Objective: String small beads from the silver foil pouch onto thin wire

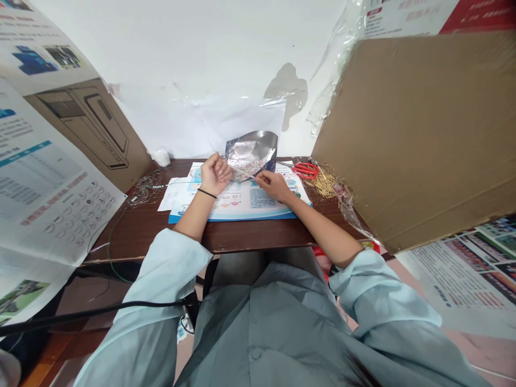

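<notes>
My left hand (pixel 217 173) is closed, its fingers curled in at the left side of an open silver-lined bag (pixel 267 141). Small pink and white beads (pixel 252 167) lie in the bag. Just right of the bag's front, my right hand (pixel 274 184) pinches the end of a thin pale strand (pixel 245 174) that stretches toward the left hand. What lies inside the left fingers is too small to make out. A fine line runs leftward from near the left hand to some white beads (pixel 159 186) beside a tangle of clear thread (pixel 144 192).
Under the bag lie printed sheets (pixel 229 212) on a dark brown table (pixel 234 242). Red-handled scissors (pixel 305 170) and a pile of thin gold-coloured sticks (pixel 324 184) are on the right. Cardboard panels (pixel 423 123) flank both sides. A crumpled white tissue (pixel 161 157) sits back left.
</notes>
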The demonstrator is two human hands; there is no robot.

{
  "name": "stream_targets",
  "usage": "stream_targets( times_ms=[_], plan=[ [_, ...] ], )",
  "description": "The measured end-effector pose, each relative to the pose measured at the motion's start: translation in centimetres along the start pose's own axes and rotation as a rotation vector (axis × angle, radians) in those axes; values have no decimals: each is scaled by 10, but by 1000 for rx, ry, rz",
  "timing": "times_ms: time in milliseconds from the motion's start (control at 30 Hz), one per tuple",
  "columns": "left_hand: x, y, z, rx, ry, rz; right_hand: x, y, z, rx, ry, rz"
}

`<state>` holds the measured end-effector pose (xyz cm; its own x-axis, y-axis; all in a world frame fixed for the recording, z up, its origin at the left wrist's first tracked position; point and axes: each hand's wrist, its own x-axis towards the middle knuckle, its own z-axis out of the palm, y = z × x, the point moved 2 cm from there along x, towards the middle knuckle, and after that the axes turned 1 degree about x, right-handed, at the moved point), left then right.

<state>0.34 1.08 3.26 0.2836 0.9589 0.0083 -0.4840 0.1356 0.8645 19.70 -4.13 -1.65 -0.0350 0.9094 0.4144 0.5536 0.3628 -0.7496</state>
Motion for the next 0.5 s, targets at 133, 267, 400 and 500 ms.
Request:
stream_targets(
  times_ms=[133,267,400,500],
  plan=[
    [-2,8,-8,-46,110,119,1,1,0,-36,10,-4],
    [-2,12,-14,-50,170,219,1,6,1,-126,-36,-36],
    [1,20,-21,-29,216,291,1,14,2,-297,-111,-102],
    [4,20,-20,-10,210,276,1,17,1,-373,-74,-86]
  ],
)
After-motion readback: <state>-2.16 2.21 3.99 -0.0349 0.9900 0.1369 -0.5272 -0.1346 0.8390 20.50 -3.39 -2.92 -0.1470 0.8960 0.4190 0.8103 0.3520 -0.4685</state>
